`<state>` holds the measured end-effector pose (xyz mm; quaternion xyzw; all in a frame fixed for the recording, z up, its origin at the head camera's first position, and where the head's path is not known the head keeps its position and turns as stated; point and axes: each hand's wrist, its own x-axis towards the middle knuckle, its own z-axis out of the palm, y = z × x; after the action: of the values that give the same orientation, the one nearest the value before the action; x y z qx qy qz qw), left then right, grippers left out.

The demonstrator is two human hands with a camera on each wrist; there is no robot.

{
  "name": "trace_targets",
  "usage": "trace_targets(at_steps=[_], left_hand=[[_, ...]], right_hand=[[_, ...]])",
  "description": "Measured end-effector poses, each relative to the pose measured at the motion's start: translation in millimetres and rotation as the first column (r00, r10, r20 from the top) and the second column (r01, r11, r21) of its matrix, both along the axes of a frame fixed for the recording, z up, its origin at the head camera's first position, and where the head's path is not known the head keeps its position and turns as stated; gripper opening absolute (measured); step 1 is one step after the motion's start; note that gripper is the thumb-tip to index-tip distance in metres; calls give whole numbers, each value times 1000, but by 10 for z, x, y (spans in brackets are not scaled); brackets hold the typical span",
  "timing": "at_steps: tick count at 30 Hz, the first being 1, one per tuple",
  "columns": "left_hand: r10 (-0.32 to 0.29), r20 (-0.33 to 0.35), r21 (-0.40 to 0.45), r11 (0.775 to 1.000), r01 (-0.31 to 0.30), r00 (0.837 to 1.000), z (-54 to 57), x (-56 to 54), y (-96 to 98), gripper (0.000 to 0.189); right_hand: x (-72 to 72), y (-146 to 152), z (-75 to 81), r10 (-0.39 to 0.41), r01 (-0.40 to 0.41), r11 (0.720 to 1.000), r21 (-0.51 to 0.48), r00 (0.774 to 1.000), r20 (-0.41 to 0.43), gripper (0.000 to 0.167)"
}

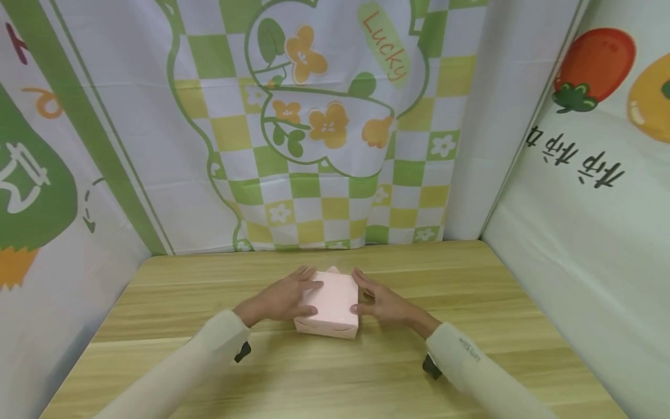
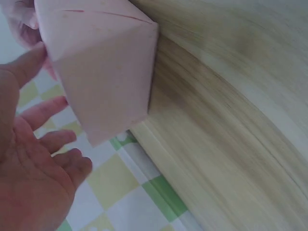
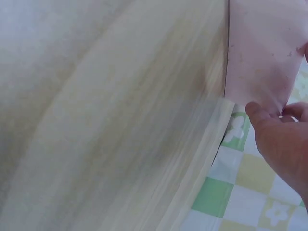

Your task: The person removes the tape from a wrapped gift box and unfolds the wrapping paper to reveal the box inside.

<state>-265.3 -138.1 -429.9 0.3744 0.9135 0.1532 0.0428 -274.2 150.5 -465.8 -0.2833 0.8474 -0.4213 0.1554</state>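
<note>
A pink paper box (image 1: 331,297) with slit lines on its near side sits on the wooden table, a small pointed flap sticking up at its back edge. My left hand (image 1: 285,299) lies along its left side, thumb and fingertips touching the top edge. In the left wrist view the other fingers of that left hand (image 2: 38,159) are loosely spread. My right hand (image 1: 384,299) grips the right side, thumb at the top edge and fingers at the far corner. The right wrist view shows this right hand's fingers (image 3: 257,115) round the far edge of the box (image 3: 262,53). The box's inside is hidden.
The wooden table (image 1: 314,378) reaches a checked green, yellow and white curtain (image 1: 335,198) behind the box. Printed white sheets hang at both sides, the right one showing a red fruit picture (image 1: 597,64). Dark straps show at both wrists.
</note>
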Motion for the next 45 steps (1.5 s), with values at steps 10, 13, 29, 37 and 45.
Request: trace_targets(at_steps=[10, 13, 29, 37, 45], left_hand=[[-51, 26, 9, 999, 51, 998, -113, -23, -74, 72], [-44, 25, 11, 999, 44, 999, -122, -13, -76, 72], [3, -4, -22, 1000, -3, 1000, -118, 16, -30, 73], [3, -23, -32, 999, -4, 1000, -89, 47, -42, 73], [-7, -34, -26, 1000, 6, 999, -113, 33, -45, 72]], right_hand=[[-14, 47, 34, 55, -50, 995, -88, 997, 63, 81], [-16, 58, 30, 61, -57, 993, -100, 998, 35, 75], [142, -72, 191, 107, 3, 979, 202, 840, -532, 28], [98, -171, 232, 43, 66, 981, 180, 840, -541, 8], [-18, -194, 153, 84, 62, 976, 208, 775, -627, 5]])
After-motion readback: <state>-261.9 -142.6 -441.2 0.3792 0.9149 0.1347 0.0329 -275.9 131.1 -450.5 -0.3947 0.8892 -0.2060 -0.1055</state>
